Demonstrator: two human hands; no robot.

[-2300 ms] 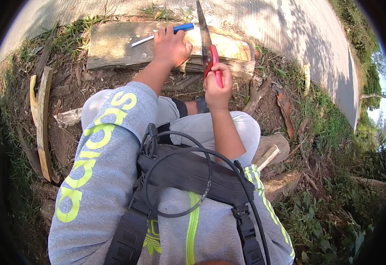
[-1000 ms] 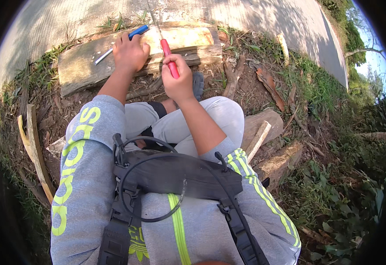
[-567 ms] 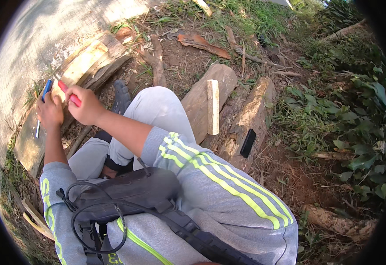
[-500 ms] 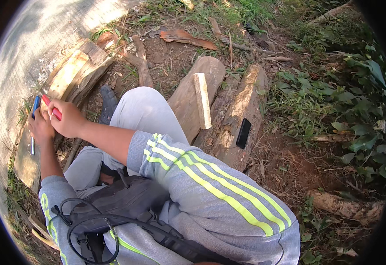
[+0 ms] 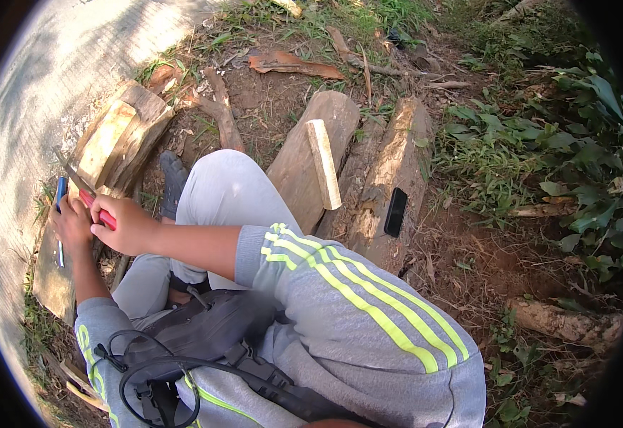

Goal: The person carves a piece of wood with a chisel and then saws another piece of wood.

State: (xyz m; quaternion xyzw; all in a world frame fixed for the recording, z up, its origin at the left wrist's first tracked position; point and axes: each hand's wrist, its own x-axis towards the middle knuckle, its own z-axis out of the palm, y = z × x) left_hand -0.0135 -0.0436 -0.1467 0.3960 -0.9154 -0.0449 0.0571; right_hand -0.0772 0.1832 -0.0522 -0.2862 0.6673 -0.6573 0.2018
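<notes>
On the left, my left hand (image 5: 73,222) is closed round a slim blue-handled tool (image 5: 62,187). A thin pale rod shows below its fingers; the exact kind of tool I cannot make out. Close beside it, my right hand (image 5: 132,227) grips a knife by its red handle (image 5: 107,218). The knife's dark blade (image 5: 74,171) points up and left, passing near the blue part. Both hands are above a flat piece of wood (image 5: 51,282), next to a split log (image 5: 115,146).
A pale squared stick (image 5: 323,164) lies across a smooth log (image 5: 311,143) ahead. Right of it, a black phone (image 5: 395,212) rests on a barked log (image 5: 390,171). My bent knee (image 5: 229,178) rises between. Leafy plants (image 5: 575,164) border the right; pavement (image 5: 33,114) the far left.
My right hand has drawn back to the right and down with the knife, and more of the blade shows. My left hand still holds the blue-handled tool. The view has shifted slightly.
</notes>
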